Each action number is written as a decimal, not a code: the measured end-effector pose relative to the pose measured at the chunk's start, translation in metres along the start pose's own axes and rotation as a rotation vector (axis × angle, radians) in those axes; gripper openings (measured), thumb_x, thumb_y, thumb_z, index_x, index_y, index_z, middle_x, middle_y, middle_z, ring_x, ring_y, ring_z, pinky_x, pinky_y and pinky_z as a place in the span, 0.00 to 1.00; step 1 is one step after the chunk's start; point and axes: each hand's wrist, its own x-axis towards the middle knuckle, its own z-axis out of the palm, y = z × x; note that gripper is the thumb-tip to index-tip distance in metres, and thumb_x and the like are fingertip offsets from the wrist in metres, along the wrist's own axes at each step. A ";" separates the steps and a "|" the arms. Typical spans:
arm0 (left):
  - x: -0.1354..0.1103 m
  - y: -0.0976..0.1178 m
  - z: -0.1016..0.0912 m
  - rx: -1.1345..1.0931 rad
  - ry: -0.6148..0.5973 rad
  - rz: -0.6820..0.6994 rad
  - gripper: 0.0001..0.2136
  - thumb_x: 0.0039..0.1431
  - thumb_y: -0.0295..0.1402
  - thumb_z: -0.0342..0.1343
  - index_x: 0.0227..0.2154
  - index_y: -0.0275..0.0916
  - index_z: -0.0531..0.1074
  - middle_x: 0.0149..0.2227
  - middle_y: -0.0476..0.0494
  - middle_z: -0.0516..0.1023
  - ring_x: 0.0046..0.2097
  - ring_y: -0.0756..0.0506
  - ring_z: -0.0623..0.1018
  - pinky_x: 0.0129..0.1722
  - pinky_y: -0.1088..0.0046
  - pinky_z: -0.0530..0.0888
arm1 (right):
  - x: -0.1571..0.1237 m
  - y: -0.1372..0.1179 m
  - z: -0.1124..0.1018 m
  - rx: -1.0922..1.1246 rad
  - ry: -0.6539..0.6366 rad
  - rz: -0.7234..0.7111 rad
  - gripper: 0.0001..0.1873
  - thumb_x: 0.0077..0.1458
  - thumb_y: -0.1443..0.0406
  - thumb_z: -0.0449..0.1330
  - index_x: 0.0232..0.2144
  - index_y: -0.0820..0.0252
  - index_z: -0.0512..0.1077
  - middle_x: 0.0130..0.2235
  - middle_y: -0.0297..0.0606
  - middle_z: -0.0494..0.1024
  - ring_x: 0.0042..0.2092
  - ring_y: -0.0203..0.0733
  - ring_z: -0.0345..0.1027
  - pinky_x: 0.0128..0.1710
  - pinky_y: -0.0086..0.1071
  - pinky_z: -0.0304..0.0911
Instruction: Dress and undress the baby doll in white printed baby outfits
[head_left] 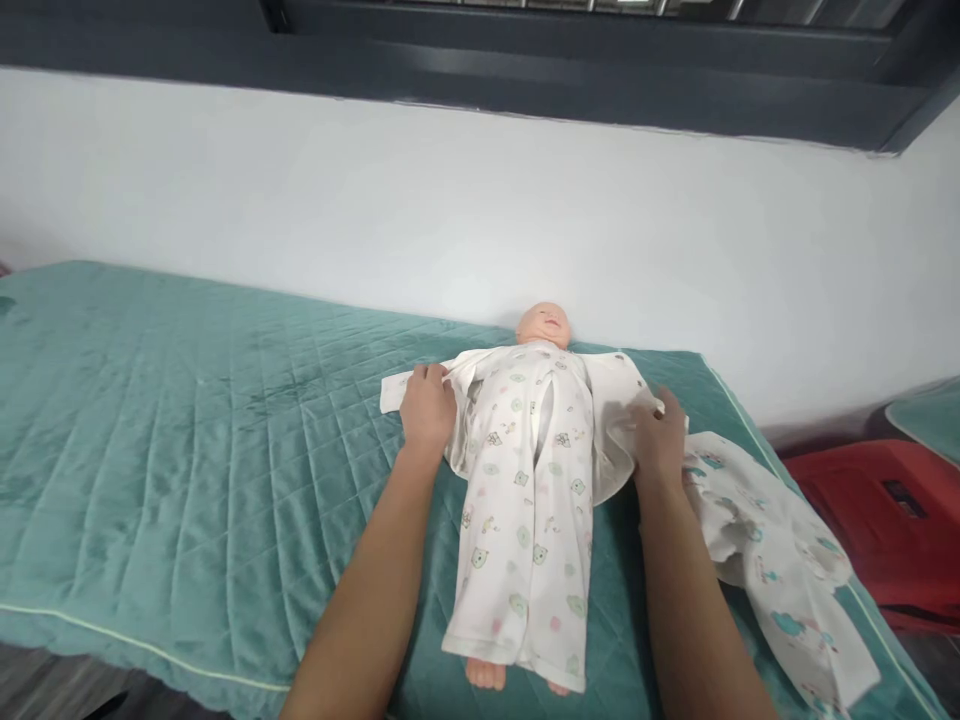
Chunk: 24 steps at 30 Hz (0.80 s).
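A baby doll (543, 325) lies on its back on the teal quilted bed (187, 400), head toward the wall. It wears white printed trousers (525, 520), and an open white top (611, 385) is spread beneath it. My left hand (427, 408) is closed on the top's left flap beside the doll's chest. My right hand (660, 435) grips the right flap of the same top. The doll's feet (487, 673) stick out near the bed's front edge.
Another white printed garment (780, 560) lies crumpled on the bed at my right. A red plastic object (877, 510) stands on the floor beyond the bed's right edge. A white wall runs behind the bed.
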 end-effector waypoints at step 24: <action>0.030 -0.001 0.022 0.185 -0.124 0.298 0.21 0.66 0.26 0.42 0.56 0.47 0.72 0.52 0.38 0.76 0.52 0.37 0.74 0.49 0.58 0.68 | 0.049 -0.038 0.031 -0.921 -0.532 -0.453 0.25 0.63 0.72 0.46 0.55 0.57 0.75 0.56 0.47 0.77 0.57 0.54 0.70 0.64 0.54 0.51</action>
